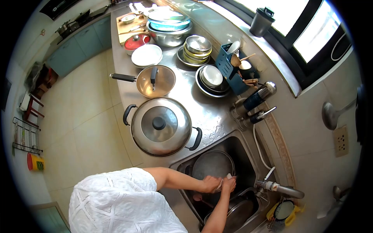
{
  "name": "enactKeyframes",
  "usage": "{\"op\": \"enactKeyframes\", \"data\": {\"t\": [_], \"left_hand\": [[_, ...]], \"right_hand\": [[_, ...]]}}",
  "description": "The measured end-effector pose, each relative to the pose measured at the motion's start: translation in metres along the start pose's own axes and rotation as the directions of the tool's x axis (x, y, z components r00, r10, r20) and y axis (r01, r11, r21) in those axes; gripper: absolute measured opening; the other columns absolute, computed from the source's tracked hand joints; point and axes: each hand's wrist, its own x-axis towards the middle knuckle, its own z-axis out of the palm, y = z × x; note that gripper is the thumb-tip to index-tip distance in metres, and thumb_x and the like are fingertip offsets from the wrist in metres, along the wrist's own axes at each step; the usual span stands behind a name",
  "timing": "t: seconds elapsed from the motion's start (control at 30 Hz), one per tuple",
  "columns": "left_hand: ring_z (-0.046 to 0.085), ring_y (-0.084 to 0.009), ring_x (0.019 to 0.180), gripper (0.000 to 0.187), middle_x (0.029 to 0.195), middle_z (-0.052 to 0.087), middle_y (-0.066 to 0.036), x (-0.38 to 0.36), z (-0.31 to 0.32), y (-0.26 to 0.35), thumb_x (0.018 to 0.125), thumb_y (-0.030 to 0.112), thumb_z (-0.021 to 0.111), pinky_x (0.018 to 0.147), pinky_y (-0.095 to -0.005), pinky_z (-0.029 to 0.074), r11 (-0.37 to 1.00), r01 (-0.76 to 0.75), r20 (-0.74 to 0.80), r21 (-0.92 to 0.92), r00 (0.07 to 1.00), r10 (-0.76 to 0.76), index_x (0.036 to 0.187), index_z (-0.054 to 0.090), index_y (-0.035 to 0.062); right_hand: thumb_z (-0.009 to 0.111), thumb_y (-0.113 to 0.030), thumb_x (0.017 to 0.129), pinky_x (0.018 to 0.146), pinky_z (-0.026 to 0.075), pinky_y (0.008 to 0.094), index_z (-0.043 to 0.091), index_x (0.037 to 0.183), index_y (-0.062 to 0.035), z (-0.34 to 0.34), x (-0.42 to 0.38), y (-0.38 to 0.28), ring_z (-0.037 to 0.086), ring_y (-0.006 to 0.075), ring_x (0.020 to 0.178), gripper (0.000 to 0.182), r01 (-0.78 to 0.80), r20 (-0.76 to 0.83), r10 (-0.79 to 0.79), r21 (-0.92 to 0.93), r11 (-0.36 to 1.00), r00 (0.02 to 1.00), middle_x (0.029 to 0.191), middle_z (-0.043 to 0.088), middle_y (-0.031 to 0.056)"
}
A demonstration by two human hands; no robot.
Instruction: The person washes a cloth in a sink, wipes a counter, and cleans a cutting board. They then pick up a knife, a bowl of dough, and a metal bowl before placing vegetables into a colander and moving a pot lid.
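Both hands are over the sink [253, 165]. My left hand [211, 184] is closed, with a small pale, cloth-like thing [220, 187] showing by its fingers. Close beside it, my right hand [229, 183] is closed on the same thing, and a whitish bit pokes out above the fingers. Its exact kind is hard to make out. Just behind the hands, a dark round pan [213, 165] lies in the sink. Under my right forearm is another round metal pan [237, 215], partly hidden. The faucet [281, 189] reaches in from the right.
On the counter stand a lidded two-handled pot [171, 134], a saucepan with a glass lid [165, 79], white bowls [146, 55], stacked metal bowls [198, 44] and a blue utensil basket [230, 72]. A ladle [330, 116] hangs on the right wall.
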Motion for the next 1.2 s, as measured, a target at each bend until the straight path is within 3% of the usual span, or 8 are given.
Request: {"op": "enactKeyframes", "data": {"t": [0.2,0.23,0.4,0.63,0.77,0.87,1.03,1.2], "left_hand": [[0.054,-0.0298,0.086,0.054,0.095,0.055,-0.017,-0.018,-0.026,0.016,0.057,0.028,0.064,0.069,-0.0376,0.045,0.898,0.142,0.205,-0.417,0.977,-0.059,0.102,0.048,0.0035],[0.056,-0.0240,0.084,0.053,0.094,0.057,-0.014,-0.015,-0.041,0.018,0.058,0.030,0.064,0.069,-0.0333,0.046,0.704,0.294,0.431,-0.647,0.902,0.020,0.103,0.049,0.0056],[0.054,-0.0193,0.081,0.046,0.093,0.055,-0.007,-0.027,-0.038,0.024,0.067,0.029,0.063,0.073,-0.0361,0.045,-0.170,0.735,0.623,-0.656,0.655,0.428,0.105,0.048,0.0084],[0.051,-0.0183,0.089,0.053,0.096,0.053,-0.006,-0.033,-0.058,0.035,0.070,0.031,0.064,0.079,-0.0380,0.042,-0.008,0.804,0.686,-0.595,0.513,0.516,0.112,0.040,0.0082],[0.054,-0.0150,0.082,0.048,0.089,0.056,-0.005,-0.025,-0.055,0.031,0.064,0.034,0.069,0.070,-0.0300,0.043,0.328,0.359,0.478,-0.874,0.755,0.449,0.101,0.049,0.0099],[0.057,-0.0270,0.081,0.058,0.089,0.058,-0.014,-0.016,-0.058,0.031,0.052,0.027,0.070,0.071,-0.0347,0.044,0.875,-0.172,0.278,-0.453,0.905,0.322,0.099,0.049,0.0031],[0.055,-0.0329,0.088,0.062,0.087,0.059,-0.019,-0.028,-0.031,0.014,0.054,0.033,0.068,0.073,-0.0409,0.044,0.969,0.024,0.110,-0.247,0.994,0.004,0.103,0.045,0.0019],[0.057,-0.0342,0.079,0.052,0.086,0.059,-0.017,-0.021,-0.013,-0.022,0.059,0.030,0.064,0.069,-0.0446,0.044,0.988,0.144,-0.013,-0.052,0.989,-0.144,0.101,0.046,0.0063]], "right_hand": [[0.052,-0.036,0.079,0.084,0.038,0.0345,0.033,0.124,-0.0072,0.011,0.016,0.044,0.045,0.0245,0.100,0.057,0.030,0.139,-0.253,0.824,0.565,0.957,0.112,0.046,0.0147],[0.043,-0.047,0.081,0.085,0.038,0.0351,0.033,0.124,-0.0065,-0.001,0.010,0.052,0.045,0.0261,0.101,0.060,-0.276,0.265,-0.421,0.961,0.036,0.867,0.119,0.041,0.0140],[0.039,-0.063,0.073,0.083,0.040,0.0395,0.036,0.121,-0.0108,-0.039,-0.060,0.017,0.047,0.0266,0.095,0.071,-0.275,-0.004,-0.589,0.882,-0.383,0.808,0.114,0.043,0.0108],[0.061,-0.025,0.071,0.065,0.045,0.0322,0.044,0.095,-0.0128,-0.074,-0.075,0.004,0.048,0.0193,0.078,0.031,0.052,-0.191,-0.530,0.963,-0.265,0.826,0.085,0.046,0.0051],[0.061,-0.010,0.065,0.059,0.041,0.0253,0.040,0.079,-0.0105,-0.070,-0.065,0.003,0.044,0.0132,0.064,0.026,0.181,-0.151,-0.449,0.983,0.024,0.881,0.074,0.042,0.0037],[0.058,-0.003,0.063,0.054,0.038,0.0225,0.040,0.071,-0.0078,-0.047,-0.056,0.002,0.040,0.0094,0.057,0.020,0.314,-0.210,-0.370,0.916,0.248,0.905,0.065,0.040,0.0007],[0.055,-0.005,0.058,0.049,0.038,0.0316,0.042,0.063,-0.0022,0.000,-0.046,-0.004,0.042,0.0171,0.051,0.014,0.434,-0.380,-0.253,0.533,0.727,0.890,0.055,0.043,0.0078],[0.058,-0.019,0.069,0.069,0.041,0.0324,0.050,0.089,-0.0034,0.059,-0.029,0.006,0.051,0.0209,0.074,0.026,0.233,-0.227,-0.101,0.685,0.690,0.969,0.084,0.054,0.0114]]}}
